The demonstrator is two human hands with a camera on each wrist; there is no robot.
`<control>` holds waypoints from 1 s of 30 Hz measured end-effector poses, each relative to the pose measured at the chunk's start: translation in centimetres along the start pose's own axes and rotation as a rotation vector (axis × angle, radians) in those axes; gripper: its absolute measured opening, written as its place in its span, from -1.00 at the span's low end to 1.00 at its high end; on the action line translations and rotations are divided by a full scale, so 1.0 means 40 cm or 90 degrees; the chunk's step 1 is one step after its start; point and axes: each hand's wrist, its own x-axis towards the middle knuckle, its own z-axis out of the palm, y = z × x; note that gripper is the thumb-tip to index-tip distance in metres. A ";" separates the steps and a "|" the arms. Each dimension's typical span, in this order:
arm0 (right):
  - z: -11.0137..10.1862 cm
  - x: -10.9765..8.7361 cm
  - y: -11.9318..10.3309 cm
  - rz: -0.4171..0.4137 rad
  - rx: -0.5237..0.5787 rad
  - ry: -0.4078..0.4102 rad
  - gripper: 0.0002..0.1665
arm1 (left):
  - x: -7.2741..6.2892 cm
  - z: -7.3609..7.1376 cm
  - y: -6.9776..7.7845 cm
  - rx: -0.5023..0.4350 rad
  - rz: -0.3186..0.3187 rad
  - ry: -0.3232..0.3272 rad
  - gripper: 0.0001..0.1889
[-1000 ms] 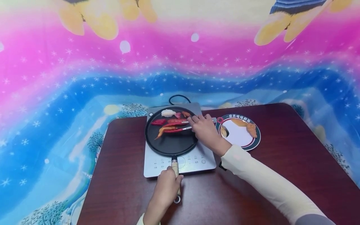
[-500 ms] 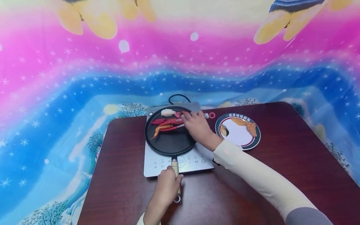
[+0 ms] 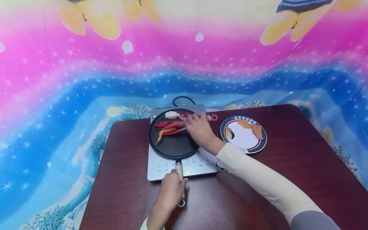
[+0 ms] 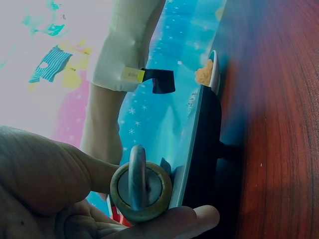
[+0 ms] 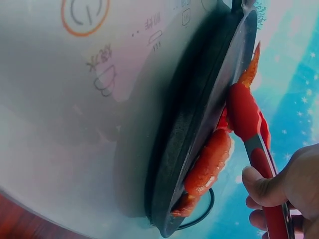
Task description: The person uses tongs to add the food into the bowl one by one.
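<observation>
My left hand (image 3: 172,189) grips the pale handle (image 3: 179,169) of a black frying pan (image 3: 175,147); its metal hanging ring shows in the left wrist view. Over the pan's right side, my right hand (image 3: 201,131) holds red-tipped metal tongs (image 5: 244,112), thumb on one arm. The tong tips lie around a long orange-brown food piece (image 3: 159,135) with a pointed end; how firmly they pinch it I cannot tell. Also in the pan are a red piece (image 3: 162,124), a white piece (image 3: 172,114) and a glossy orange-red piece (image 5: 209,162). The right hand partly hides the pan's right side.
Beneath the pan is a silver induction cooktop (image 3: 155,172) with printed controls. Right of it stands a round plate (image 3: 261,146) bearing a browned, fried-looking piece (image 3: 257,132). A black cable (image 3: 184,97) loops behind. Patterned cloth (image 3: 184,76) hangs beyond the brown table (image 3: 123,166).
My right hand and the tongs have shifted left over the pan, and the tongs' ring end has drawn away from the plate. The orange-brown piece moved slightly left. My left hand stays put.
</observation>
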 end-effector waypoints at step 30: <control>-0.017 0.002 -0.013 0.018 0.023 -0.031 -0.47 | 0.000 0.002 -0.005 -0.005 0.007 0.007 -0.71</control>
